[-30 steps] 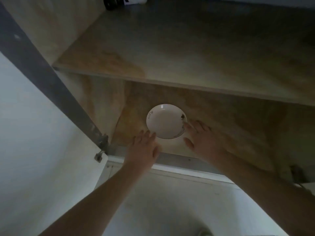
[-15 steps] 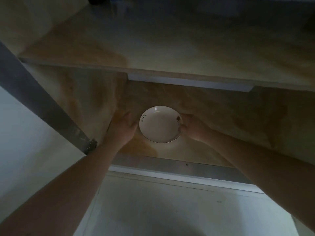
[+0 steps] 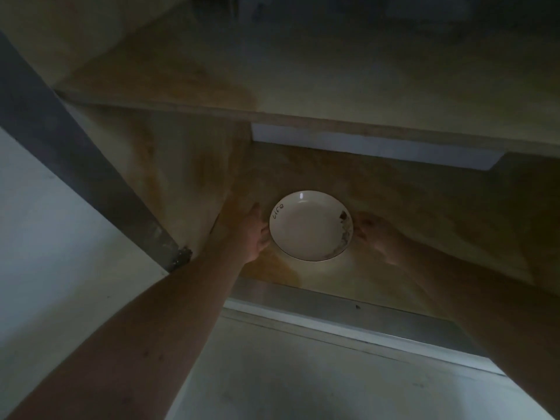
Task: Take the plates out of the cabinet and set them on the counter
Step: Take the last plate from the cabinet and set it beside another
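Note:
A white plate (image 3: 310, 227) with dark lettering on its left rim and a dark pattern on its right rim lies on the bottom shelf of the cabinet (image 3: 424, 225). My left hand (image 3: 253, 234) is against the plate's left edge, fingers curled at the rim. My right hand (image 3: 374, 234) touches the plate's right edge from the other side. Both arms reach deep into the dim cabinet. Whether the plate is lifted off the shelf cannot be told.
An upper wooden shelf (image 3: 303, 71) overhangs the plate. The open cabinet door (image 3: 45, 237) with its hinge (image 3: 181, 257) stands at the left. The cabinet's front sill (image 3: 348, 316) runs below the hands, with pale floor beneath.
Both hands have reached further into the cabinet and closed in on the plate's two sides. The view has moved closer to the shelf.

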{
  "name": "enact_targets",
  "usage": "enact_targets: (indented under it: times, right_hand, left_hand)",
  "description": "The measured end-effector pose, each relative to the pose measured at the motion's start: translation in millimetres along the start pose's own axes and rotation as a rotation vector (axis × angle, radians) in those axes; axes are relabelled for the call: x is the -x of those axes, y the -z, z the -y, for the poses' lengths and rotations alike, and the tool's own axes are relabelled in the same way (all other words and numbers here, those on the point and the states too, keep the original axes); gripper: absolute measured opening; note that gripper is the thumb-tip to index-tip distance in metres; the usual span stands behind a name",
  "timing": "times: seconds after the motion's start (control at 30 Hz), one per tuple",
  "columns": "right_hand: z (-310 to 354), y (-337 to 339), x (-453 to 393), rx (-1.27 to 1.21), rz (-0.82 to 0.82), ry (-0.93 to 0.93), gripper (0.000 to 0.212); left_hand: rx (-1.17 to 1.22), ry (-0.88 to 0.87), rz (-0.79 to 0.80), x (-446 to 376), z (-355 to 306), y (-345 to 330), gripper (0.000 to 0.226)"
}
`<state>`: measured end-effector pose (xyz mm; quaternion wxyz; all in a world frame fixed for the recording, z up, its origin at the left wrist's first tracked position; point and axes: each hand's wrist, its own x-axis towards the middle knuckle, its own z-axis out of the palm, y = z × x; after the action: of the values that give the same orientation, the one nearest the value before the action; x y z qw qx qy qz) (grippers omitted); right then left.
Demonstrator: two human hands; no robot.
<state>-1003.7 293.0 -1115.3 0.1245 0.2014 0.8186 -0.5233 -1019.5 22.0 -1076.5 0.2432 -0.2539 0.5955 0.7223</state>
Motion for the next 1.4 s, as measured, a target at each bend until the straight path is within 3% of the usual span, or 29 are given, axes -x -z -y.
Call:
enact_targets:
  times: [0.17, 0.5, 0.6, 0.83, 1.07, 1.13, 1.23, 1.33, 1.4]
  right_hand:
    - [5, -7, -6, -0.187, 0.059, -0.043, 0.026]
    - [6, -17, -4, -0.259, 0.027, -0.116, 0.019]
    - [-1, -20, 1, -0.241, 0.044, -0.075, 0.02]
    - [-5, -10, 19, -0.196, 0.063, 0.028, 0.052]
    - [-1, -2, 61, -0.209, -0.061, -0.016, 0.018]
    - [1, 1, 81, -0.13, -0.071, -0.026, 0.01]
    - [8, 7, 121, 0.078, -0.061, -0.026, 0.022]
    - [26, 16, 172, 0.124, -0.057, -0.062, 0.027]
    - [44, 22, 207, 0.164, -0.041, -0.085, 0.027]
  left_hand:
    - [0.018, 0.027, 0.036, 1, 2, -1, 0.06]
    - [0.05, 0.083, 0.029, -6, 15, 1, 0.079]
    - [0.032, 0.082, 0.004, -4, 18, 2, 0.076]
    - [0.012, 0.06, -0.033, 3, 24, -2, 0.065]
    - [0.011, 0.108, 0.039, 39, 18, -1, 0.066]
    - [0.009, 0.128, 0.021, 57, 21, 2, 0.06]
    - [-0.073, 0.116, 0.0, 95, 26, 10, 0.036]
    - [-0.171, 0.097, -0.03, 148, 25, 15, 0.013]
    - [-0.193, 0.113, -0.024, 185, 20, 21, 0.012]
